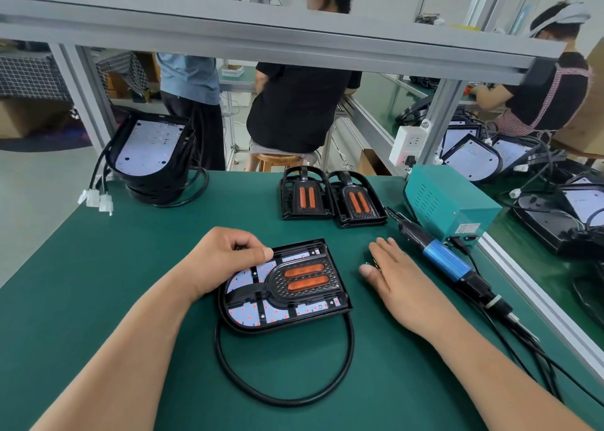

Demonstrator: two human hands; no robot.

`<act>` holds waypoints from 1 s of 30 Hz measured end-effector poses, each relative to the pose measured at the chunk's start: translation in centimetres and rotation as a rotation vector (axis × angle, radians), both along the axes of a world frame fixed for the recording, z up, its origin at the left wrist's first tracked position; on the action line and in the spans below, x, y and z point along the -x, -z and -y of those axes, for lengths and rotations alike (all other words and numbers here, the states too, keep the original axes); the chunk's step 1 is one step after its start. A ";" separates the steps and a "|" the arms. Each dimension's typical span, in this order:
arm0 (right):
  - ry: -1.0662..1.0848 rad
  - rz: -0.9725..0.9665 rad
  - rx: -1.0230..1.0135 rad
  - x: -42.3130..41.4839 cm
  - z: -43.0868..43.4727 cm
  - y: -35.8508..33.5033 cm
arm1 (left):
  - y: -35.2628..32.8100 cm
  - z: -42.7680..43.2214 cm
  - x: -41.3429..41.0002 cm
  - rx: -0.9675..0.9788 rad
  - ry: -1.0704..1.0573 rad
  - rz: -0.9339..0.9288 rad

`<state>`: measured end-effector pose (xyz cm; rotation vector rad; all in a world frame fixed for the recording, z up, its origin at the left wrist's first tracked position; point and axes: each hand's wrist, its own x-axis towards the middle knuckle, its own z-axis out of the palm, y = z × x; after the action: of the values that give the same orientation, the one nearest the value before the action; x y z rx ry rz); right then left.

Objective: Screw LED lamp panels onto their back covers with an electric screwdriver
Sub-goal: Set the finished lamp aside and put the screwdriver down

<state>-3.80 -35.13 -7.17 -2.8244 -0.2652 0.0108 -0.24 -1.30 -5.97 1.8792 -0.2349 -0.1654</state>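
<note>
A black lamp assembly with a white LED panel and two orange strips lies on the green mat in front of me, its black cable looping toward me. My left hand rests on its upper left corner, fingers curled against the rim. My right hand lies flat on the mat to the right of the lamp, over several small screws. The blue electric screwdriver lies on the mat just right of that hand, untouched.
Two black covers with orange strips sit at the back centre. A stack of lamp units with white connectors stands back left. A teal power box is at the right edge. Other people work beyond the aluminium frame.
</note>
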 end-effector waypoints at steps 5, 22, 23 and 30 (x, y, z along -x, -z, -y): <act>0.064 0.398 -0.240 1.9 -0.9 -1.2 | 0.0 -0.3 -0.4 -0.031 -0.111 0.032; -0.122 -0.050 -0.289 6.5 -5.0 -2.4 | 0.2 -1.5 -1.1 -0.526 -0.032 0.177; -0.131 -0.122 -0.302 6.5 -4.6 -2.5 | 0.2 -1.6 -1.1 -0.464 -0.034 0.155; 0.019 -0.025 0.079 6.4 -5.4 -2.3 | -0.8 -1.6 -0.3 -0.154 0.071 0.049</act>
<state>-10.20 -29.75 -4.87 -2.9025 -0.2380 0.0534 0.08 0.35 -5.15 2.0307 -0.3310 -0.1907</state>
